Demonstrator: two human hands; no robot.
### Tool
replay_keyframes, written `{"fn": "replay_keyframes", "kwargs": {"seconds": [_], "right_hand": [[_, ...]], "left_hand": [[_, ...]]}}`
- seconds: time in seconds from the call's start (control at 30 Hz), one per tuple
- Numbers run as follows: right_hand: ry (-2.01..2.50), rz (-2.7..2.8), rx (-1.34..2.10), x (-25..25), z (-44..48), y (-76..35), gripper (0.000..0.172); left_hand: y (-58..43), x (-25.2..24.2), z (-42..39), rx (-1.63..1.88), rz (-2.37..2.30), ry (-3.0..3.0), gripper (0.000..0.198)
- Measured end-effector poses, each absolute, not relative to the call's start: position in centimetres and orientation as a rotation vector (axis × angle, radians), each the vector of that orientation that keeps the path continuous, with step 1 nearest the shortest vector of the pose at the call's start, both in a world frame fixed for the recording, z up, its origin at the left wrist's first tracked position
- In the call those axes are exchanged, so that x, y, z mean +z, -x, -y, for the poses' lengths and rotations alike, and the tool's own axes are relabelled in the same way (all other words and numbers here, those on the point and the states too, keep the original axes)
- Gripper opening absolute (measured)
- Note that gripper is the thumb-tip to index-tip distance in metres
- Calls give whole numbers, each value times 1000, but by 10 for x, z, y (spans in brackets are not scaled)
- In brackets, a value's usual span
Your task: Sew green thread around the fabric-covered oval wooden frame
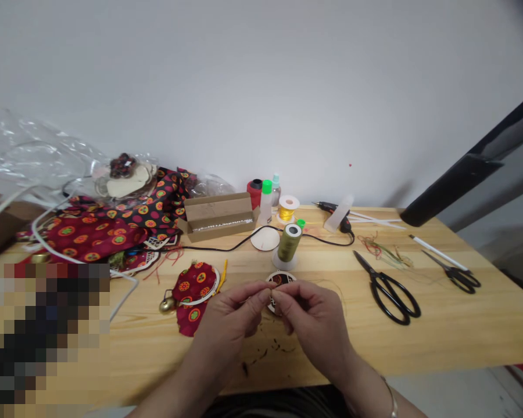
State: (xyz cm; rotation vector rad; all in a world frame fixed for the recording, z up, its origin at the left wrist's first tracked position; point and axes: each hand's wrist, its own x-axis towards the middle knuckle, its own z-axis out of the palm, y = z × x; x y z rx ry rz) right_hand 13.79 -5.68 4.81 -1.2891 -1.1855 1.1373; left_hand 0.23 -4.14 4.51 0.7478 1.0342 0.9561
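The left hand [224, 319] and right hand [314, 325] sit close together, fingertips narrowly pinched on a small round fabric-faced disc [280, 280], which stands tilted on edge between them and shows no long axis. Just beyond the hands stands an olive thread spool [290, 244]; black-handled scissors [392, 296] lie right, a red patterned fabric circle [194, 284] left.

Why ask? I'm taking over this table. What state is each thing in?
Left hand: raised, fingertips pinched.
Right hand: raised, fingertips pinched; whatever they hold is too fine to tell.
Round patch: partly hidden behind the hands.
Thread spool: upright on its stand.
Big scissors: closed, lying flat.
Small scissors: closed, lying flat.
Cardboard box: open, flap up.
Glue gun: lying on its side, cord attached.
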Motion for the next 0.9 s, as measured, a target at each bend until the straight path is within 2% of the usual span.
{"fn": "replay_keyframes", "kwargs": {"seconds": [0.27, 0.57, 0.67, 0.77, 0.83, 0.9], "right_hand": [[1177, 760, 1635, 52, 52, -138, 28], [1094, 738, 1734, 50, 53, -135, 29], [1207, 975, 1580, 52, 55, -139, 25], [1305, 1323, 1064, 54, 54, -150, 16], [1247, 1466, 815, 56, 52, -158, 16], [1143, 1570, 840, 58, 48, -165, 21]], "left_hand": [[-3, 45, 41, 936, -938, -693, 26], [1, 44, 39, 894, -863, -656, 17], [3, 46, 37, 938, -902, -714, 16], [9, 51, 35, 931, -940, -810, 19], [12, 55, 34, 860, -932, -872, 19], [15, 60, 33, 780, -901, -920, 17]]}}
